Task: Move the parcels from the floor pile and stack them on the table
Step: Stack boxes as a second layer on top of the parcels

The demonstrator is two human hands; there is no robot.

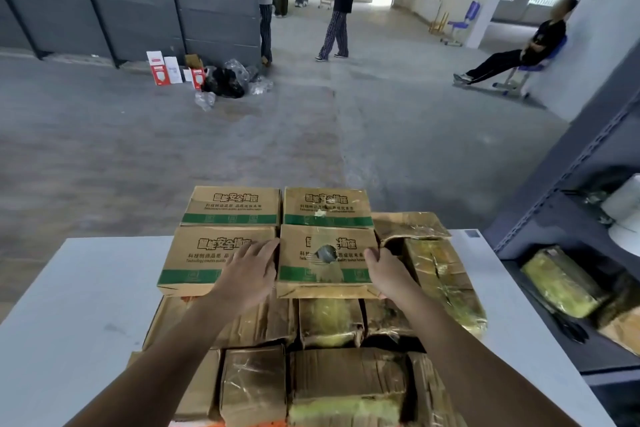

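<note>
I am looking down at the table (86,288), where the parcels are sitting in a stack. The box (325,274) I am working on is lying on top, at the near right, touching another box (194,263) on its left.

My left hand (251,269) is lying flat with straight fingers. It is pressing at the box's left edge and resting partly on the next box. My right hand (386,270) is touching the right edge. I cannot tell if its fingers are curling round it or just pushing.

The box is cardboard, so I am guessing it is stiff but can dent. A dark torn spot is showing under shiny tape on the top, so the middle is looking weak and maybe slippery. I am guessing it is light enough for two hands. I am thinking the best place to hold is the two side walls, near the corners.
</note>
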